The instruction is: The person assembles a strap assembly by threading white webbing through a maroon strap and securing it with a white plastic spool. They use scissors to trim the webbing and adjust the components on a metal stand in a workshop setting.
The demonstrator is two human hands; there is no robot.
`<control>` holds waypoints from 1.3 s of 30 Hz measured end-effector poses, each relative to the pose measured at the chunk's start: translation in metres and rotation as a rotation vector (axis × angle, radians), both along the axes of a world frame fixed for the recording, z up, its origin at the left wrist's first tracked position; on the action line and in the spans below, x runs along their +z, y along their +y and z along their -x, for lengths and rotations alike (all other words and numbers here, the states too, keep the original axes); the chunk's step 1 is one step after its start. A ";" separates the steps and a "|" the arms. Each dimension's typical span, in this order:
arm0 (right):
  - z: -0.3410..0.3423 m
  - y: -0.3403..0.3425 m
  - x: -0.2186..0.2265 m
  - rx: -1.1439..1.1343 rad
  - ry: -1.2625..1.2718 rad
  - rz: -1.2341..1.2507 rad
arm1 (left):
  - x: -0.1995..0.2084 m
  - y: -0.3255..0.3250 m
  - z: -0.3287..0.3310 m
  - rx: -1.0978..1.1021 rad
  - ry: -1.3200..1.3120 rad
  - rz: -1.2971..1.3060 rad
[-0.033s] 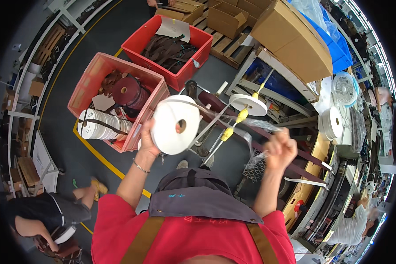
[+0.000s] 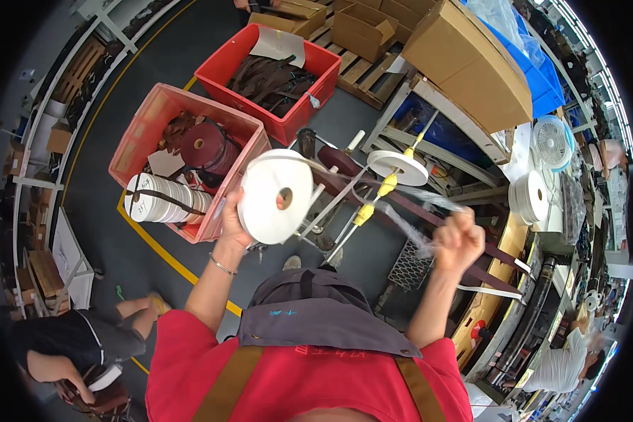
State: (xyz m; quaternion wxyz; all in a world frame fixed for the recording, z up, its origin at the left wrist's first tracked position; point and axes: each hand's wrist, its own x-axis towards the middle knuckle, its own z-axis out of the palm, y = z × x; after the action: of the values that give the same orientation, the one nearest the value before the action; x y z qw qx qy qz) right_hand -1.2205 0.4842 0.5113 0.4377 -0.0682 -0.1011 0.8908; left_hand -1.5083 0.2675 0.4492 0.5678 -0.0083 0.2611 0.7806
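My left hand [image 2: 233, 219] grips a white roll of tape or ribbon [image 2: 271, 211] by its left edge, its flat side with the core hole facing up. A thin clear plastic strip [image 2: 408, 232] runs from the roll's top over to my right hand [image 2: 458, 240]. That hand is closed on the strip, fingers curled and slightly blurred. Between my hands stands a metal rod stand with yellow-wrapped parts [image 2: 387, 185], and a white disc [image 2: 397, 167] sits on its rod. Dark maroon webbing [image 2: 496, 254] runs behind my right hand.
Left ahead, a faded red bin [image 2: 139, 144] holds white rolls [image 2: 169, 198] and a maroon roll [image 2: 202, 144]. Behind it, another red bin [image 2: 221, 67] contains dark straps. At right are a workbench, a white roll [image 2: 527, 197] and a fan [image 2: 552, 143]. Other people work at both lower sides.
My right hand has moved slightly right, drawing the clear strip farther from the roll. My left hand and the white roll have shifted a little left.
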 end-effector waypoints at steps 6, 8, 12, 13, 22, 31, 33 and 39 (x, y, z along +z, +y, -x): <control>-0.084 0.028 -0.001 -0.301 -0.065 -0.210 | 0.005 0.002 0.018 0.148 0.296 0.061; -0.106 0.028 -0.001 -0.337 -0.091 -0.279 | 0.014 0.006 0.017 0.148 0.348 0.066; -0.138 0.017 0.006 -0.501 -0.343 -0.392 | 0.022 0.009 0.015 0.093 0.463 0.132; -0.142 0.012 0.007 -0.546 -0.404 -0.413 | 0.020 0.008 0.017 0.037 0.549 0.148; -0.046 -0.074 -0.009 -0.366 -1.269 -0.510 | 0.036 0.017 -0.007 -0.346 0.827 0.142; 0.054 -0.159 0.006 -0.063 -1.147 -0.885 | 0.036 0.014 -0.059 -0.476 0.739 0.017; 0.060 -0.167 -0.001 -0.068 -1.103 -0.747 | 0.028 0.011 -0.067 -0.458 0.810 -0.021; 0.057 -0.184 -0.001 -0.152 -0.936 -0.448 | 0.031 0.005 -0.082 -0.408 1.096 -0.033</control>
State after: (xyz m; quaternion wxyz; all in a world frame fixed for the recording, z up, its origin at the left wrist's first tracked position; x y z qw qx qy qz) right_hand -1.2775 0.3000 0.5099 0.4129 -0.3709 -0.4686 0.6873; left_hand -1.4268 0.2723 0.4799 0.4887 0.4558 0.5008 0.5501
